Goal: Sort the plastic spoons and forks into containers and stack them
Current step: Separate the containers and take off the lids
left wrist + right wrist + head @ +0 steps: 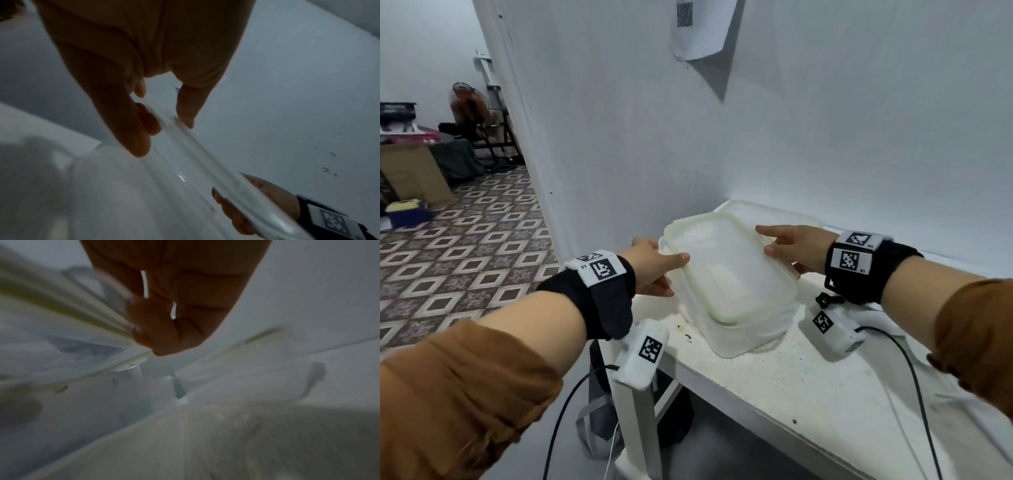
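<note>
Left hand (654, 267) and right hand (791, 250) pinch opposite ends of translucent rectangular green-rimmed plastic lid (729, 267), held tilted over clear plastic container (739, 332) near far left corner of white table (774, 377), likely for seating.

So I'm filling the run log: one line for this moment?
left hand grips lid | right hand grips lid | lid tilted over container | table

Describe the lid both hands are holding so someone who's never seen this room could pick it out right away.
Find the white table against the white wall. On it stands a clear container, and the lid sits tilted on top, gripped by the left hand and right hand. Its pale green rim seal distinguishes it from the second lid behind.
</note>
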